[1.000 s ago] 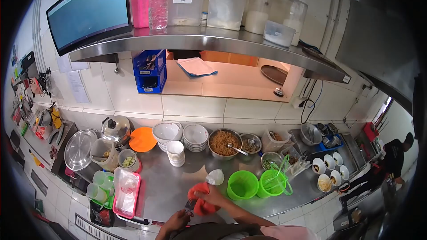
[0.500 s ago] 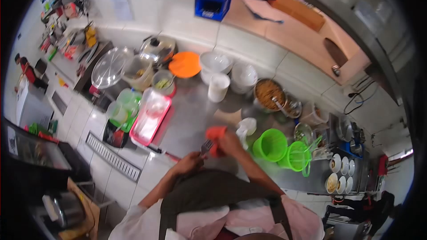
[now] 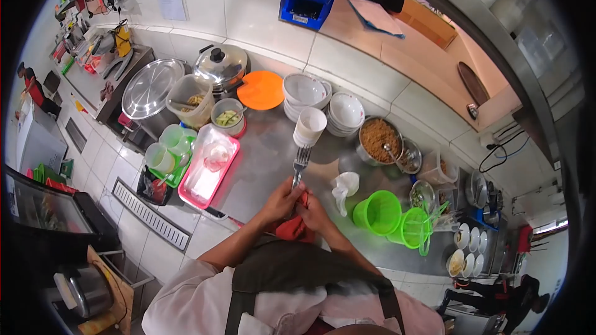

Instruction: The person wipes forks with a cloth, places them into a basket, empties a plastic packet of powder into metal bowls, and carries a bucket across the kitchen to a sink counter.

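My left hand (image 3: 280,203) is closed round the handle of a fork (image 3: 302,160), whose tines point away from me over the steel counter. It may be more than one fork; I cannot tell. Against it, my right hand (image 3: 315,213) grips a red cloth (image 3: 294,229), part of which hangs below the fingers near my apron. Where the hands meet, the fork's handle is mostly covered. Just beyond the tines stand stacked white cups (image 3: 310,125). A crumpled white cloth or tissue (image 3: 345,187) lies to the right of my right hand.
Left on the counter are a pink-rimmed tray (image 3: 202,177) and a green tray of cups (image 3: 180,170). White bowls (image 3: 345,110), an orange lid (image 3: 261,90) and a pan of brown food (image 3: 377,139) line the back. Green baskets (image 3: 377,212) stand right. Two people are farther off.
My hands have come together nearer my body. The fork now points forward and stands out clearly, while the red cloth has come down toward my apron. The view has shifted slightly.
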Motion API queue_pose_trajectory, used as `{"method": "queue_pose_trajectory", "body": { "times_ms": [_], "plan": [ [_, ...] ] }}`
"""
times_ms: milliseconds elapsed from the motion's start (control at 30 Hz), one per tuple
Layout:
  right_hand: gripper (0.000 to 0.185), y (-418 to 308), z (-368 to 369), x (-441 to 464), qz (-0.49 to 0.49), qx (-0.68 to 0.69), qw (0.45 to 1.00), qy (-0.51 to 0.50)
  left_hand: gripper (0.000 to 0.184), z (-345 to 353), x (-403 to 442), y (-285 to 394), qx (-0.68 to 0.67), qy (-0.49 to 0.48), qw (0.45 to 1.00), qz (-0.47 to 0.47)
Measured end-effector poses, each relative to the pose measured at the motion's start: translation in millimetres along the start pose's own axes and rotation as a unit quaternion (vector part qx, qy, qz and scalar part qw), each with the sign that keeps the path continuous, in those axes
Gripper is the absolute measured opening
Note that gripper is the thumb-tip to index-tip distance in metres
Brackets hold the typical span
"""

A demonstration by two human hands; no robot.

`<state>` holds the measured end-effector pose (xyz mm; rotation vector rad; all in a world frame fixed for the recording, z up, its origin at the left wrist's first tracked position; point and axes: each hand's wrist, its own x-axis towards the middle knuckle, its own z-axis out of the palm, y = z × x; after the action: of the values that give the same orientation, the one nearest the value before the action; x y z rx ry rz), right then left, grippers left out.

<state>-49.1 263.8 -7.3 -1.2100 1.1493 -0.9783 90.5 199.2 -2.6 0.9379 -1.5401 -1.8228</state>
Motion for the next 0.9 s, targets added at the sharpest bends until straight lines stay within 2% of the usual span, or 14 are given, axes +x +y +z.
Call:
{"method": "queue_pose_trajectory", "body": {
  "times_ms": [33,67,167,200,333,400,467,533,600,733,800,833,867,900],
  "plan": [
    [0.029,-8.5,-1.5,0.5,0.019,-0.044,0.999,0.023,0.031,-0.1,6.5,-2.2,0.010,0.001,0.997,0.072],
    [0.028,-13.6,-2.4,1.5,0.037,-0.087,0.994,0.048,0.030,-0.6,12.3,-4.5,-0.034,0.002,0.998,0.046],
    [0.027,-16.1,-4.7,2.7,0.068,0.059,0.994,0.058,0.026,-2.5,32.7,0.6,-0.164,-0.002,0.986,-0.037],
    [0.027,-15.6,-6.2,2.6,0.077,0.107,0.989,0.061,0.026,-9.6,47.3,7.2,-0.171,0.004,0.985,-0.016],
    [0.027,-24.4,-16.8,-1.8,0.045,-0.027,0.986,0.158,0.023,-75.6,149.0,76.8,-0.163,0.037,0.985,0.052],
    [0.026,-23.1,-18.2,0.0,0.032,-0.016,0.984,0.177,0.023,-102.2,201.2,132.2,-0.061,0.072,0.973,0.209],
    [0.025,-22.4,-15.8,-0.3,0.037,-0.006,0.980,0.194,0.021,-127.9,225.5,195.8,-0.193,-0.016,0.975,0.111],
    [0.025,-23.4,-8.9,0.0,0.056,0.001,0.976,0.212,0.016,-148.8,262.2,220.3,-0.217,-0.055,0.970,0.097],
    [0.026,-19.4,-6.2,2.2,0.080,0.028,0.973,0.213,0.016,-161.9,306.5,235.1,-0.180,-0.010,0.983,0.028],
    [0.027,-23.1,-0.6,-0.2,0.133,-0.017,0.964,0.231,0.017,-210.3,418.7,227.6,-0.155,-0.123,0.980,-0.002],
    [0.028,-26.2,-1.1,4.8,0.130,-0.027,0.962,0.237,0.021,-212.3,430.4,263.7,-0.283,-0.106,0.951,-0.068],
    [0.028,-22.0,-2.8,6.5,0.123,-0.022,0.964,0.236,0.025,-204.0,437.1,272.5,-0.341,-0.015,0.939,0.039],
    [0.028,-19.9,-1.3,5.3,0.121,-0.013,0.964,0.238,0.032,-197.4,418.0,291.2,-0.351,0.002,0.934,0.068],
    [0.028,-25.4,-0.3,6.3,0.128,-0.026,0.962,0.239,0.036,-221.7,464.9,279.3,-0.381,-0.031,0.918,0.106]
  ]
}}
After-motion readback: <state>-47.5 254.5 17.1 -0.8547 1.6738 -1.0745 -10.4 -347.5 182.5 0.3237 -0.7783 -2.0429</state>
